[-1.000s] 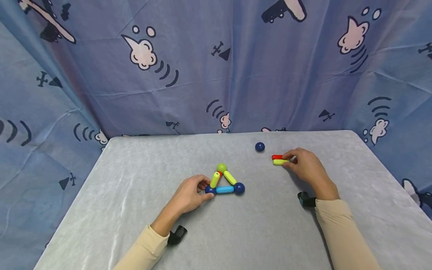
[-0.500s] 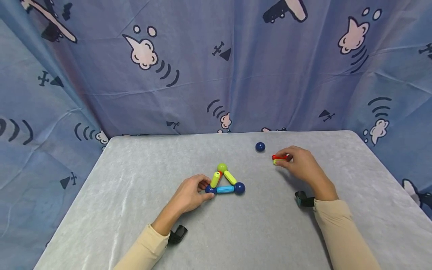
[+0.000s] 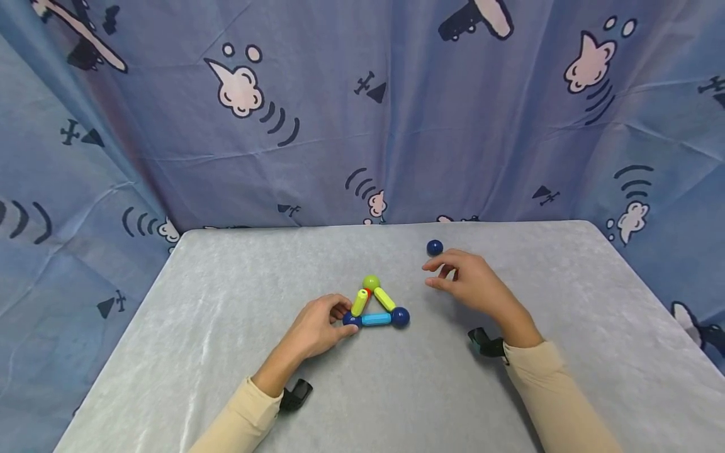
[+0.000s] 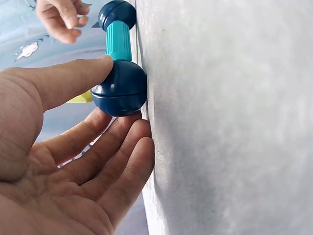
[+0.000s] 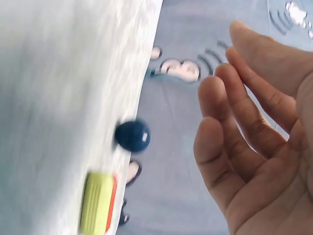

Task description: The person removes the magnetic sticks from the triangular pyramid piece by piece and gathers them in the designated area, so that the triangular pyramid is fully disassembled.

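Note:
My left hand holds a dark blue ball between thumb and fingers, at the left corner of a small triangle of magnetic rods and balls on the table. A light blue rod joins it to a second dark blue ball. Yellow-green rods lead toward a green ball at the back; a red rod there is mostly hidden. My right hand hovers with nothing in it, thumb and fingers apart, just in front of a loose dark blue ball.
In the right wrist view a yellow-green rod and a red rod lie side by side near the loose ball. The right hand hides them in the head view. A patterned blue curtain hangs behind the table's back edge.
My right hand has left the pair of rods and moved left, toward the triangle, leaving them on the table. My left hand stays on the corner ball.

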The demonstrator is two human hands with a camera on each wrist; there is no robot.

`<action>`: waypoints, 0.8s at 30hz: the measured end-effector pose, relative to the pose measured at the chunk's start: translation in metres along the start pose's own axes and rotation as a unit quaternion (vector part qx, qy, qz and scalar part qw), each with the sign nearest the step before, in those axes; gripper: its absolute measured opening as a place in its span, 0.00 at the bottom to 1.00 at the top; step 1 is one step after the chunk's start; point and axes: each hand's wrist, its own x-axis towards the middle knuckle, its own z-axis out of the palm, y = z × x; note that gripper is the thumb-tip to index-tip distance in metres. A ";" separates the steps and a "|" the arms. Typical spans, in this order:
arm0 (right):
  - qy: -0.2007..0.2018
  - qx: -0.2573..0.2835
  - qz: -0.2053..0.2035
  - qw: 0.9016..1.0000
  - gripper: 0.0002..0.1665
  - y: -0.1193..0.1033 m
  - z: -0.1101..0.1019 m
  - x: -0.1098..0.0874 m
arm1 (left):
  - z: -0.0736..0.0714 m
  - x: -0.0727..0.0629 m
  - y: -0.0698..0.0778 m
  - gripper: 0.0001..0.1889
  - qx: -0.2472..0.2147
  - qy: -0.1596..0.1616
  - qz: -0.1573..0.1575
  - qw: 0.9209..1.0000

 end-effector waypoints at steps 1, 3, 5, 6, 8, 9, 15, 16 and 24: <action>-0.003 0.005 -0.007 1.000 0.15 -0.005 0.003 0.001 | 0.000 0.000 0.000 0.17 0.000 0.000 -0.001 1.000; -0.011 0.015 -0.018 1.000 0.15 -0.014 0.008 0.001 | -0.001 0.000 0.000 0.17 0.000 0.001 -0.002 1.000; -0.022 0.025 -0.024 0.999 0.16 -0.022 0.013 0.002 | -0.001 0.000 0.001 0.17 0.000 0.001 -0.002 1.000; -0.029 0.025 -0.025 0.999 0.16 -0.025 0.016 0.003 | -0.001 0.000 0.001 0.17 0.000 0.001 -0.002 1.000; -0.040 0.026 -0.027 0.999 0.17 -0.032 0.022 0.003 | -0.001 0.000 0.001 0.17 0.000 0.000 -0.003 1.000; -0.044 0.026 -0.028 0.998 0.17 -0.034 0.026 0.003 | -0.001 0.000 0.001 0.17 0.000 0.000 -0.003 1.000; -0.056 0.045 -0.043 0.996 0.21 -0.049 0.046 0.003 | -0.002 0.000 0.001 0.17 -0.005 -0.002 -0.003 1.000; -0.057 0.046 -0.047 0.996 0.22 -0.052 0.050 0.003 | -0.002 0.000 0.001 0.17 -0.006 -0.001 -0.002 1.000; -0.071 0.041 -0.058 0.995 0.29 -0.070 0.069 0.001 | -0.003 0.000 -0.001 0.17 -0.005 0.001 0.007 1.000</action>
